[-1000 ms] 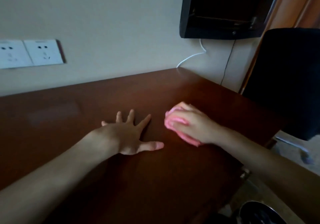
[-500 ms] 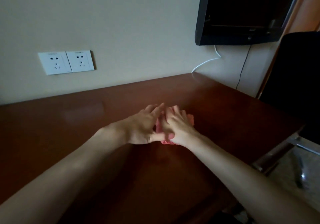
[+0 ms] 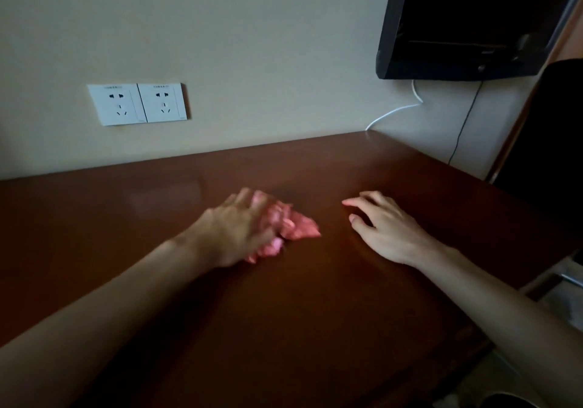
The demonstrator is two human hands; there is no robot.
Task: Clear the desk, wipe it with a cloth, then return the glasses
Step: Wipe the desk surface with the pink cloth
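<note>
At the centre of the frame the left hand (image 3: 239, 234) grips a crumpled pink cloth (image 3: 291, 229) against the dark brown tabletop (image 3: 284, 328). To its right, apart from the cloth, the right hand (image 3: 383, 228) rests on the wood with fingers loosely spread. On the beige wall, two white sockets (image 3: 138, 104) sit at upper left; a black screen (image 3: 467, 22) hangs at upper right, a white cable (image 3: 394, 111) trailing below it.
</note>
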